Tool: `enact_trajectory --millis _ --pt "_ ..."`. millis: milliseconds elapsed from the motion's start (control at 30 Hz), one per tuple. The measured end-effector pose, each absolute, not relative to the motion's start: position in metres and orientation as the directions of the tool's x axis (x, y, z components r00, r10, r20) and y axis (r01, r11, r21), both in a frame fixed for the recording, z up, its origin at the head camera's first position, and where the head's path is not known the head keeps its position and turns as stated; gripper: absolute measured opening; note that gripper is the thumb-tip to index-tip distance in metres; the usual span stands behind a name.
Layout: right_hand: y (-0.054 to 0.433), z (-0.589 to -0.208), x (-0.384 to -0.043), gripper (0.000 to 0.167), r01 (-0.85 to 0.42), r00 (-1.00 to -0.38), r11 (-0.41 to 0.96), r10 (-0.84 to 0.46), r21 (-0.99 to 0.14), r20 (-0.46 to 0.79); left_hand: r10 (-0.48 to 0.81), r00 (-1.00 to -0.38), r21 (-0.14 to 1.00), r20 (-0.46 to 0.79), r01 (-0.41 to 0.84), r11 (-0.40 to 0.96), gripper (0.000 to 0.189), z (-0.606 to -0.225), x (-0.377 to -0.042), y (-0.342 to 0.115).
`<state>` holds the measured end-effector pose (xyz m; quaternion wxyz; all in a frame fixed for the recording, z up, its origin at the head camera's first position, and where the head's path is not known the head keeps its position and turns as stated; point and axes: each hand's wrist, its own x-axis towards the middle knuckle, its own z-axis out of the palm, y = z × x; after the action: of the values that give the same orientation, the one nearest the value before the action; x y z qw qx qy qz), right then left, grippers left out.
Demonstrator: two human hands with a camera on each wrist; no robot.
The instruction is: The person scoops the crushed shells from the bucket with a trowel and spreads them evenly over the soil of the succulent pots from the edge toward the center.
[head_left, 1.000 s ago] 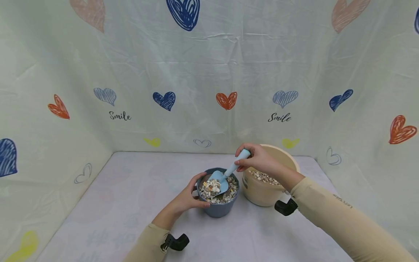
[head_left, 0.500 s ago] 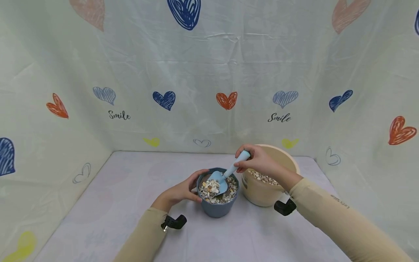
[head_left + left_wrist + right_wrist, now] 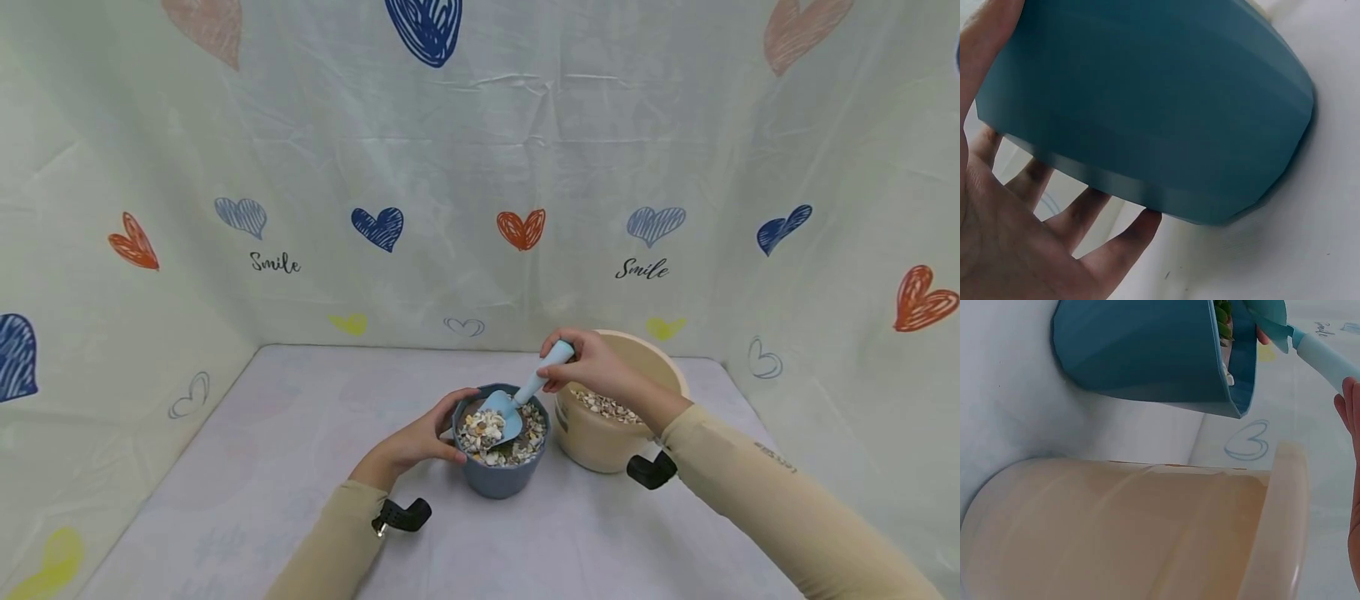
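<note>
My left hand [image 3: 416, 435] grips the left side of a blue-grey flower pot [image 3: 498, 482], thumb near the front and fingers toward the back. In the left wrist view its fingers [image 3: 1125, 240] spread along the wall of the pot [image 3: 1166, 112]. My right hand [image 3: 596, 364] holds a light-blue hand trowel [image 3: 529, 388] by the handle, tilted down over the pot's mouth. Pale mixed pebbles [image 3: 482, 429] lie on its blade, low over the pebbles [image 3: 534, 429] inside the pot. Small green leaves [image 3: 1223, 322] show at the pot's rim in the right wrist view.
Right of the pot stands a cream bucket [image 3: 592, 450], partly behind my right hand, with more pebbles [image 3: 603, 407] in it. Both containers rest on a white-covered table [image 3: 337, 375]. A heart-printed curtain [image 3: 450, 150] closes off the back and sides.
My left wrist and forearm have moved up toward the pot, and the thumb has shifted back along its side. The trowel and right hand stay almost where they were over the pot.
</note>
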<state>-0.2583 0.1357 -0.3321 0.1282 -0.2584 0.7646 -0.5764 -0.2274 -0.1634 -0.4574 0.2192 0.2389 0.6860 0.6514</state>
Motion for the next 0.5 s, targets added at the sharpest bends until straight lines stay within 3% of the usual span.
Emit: enact_trajectory --millis 500 --pt "0.1346 -0.3235 -0.2595 0.02 -0.266 -0.818 0.22 -0.567 -0.938 0.099 0.552 -0.834 0.994 -0.008 0.052 0.092 0.103 -0.4565 -0.2171 -0.157"
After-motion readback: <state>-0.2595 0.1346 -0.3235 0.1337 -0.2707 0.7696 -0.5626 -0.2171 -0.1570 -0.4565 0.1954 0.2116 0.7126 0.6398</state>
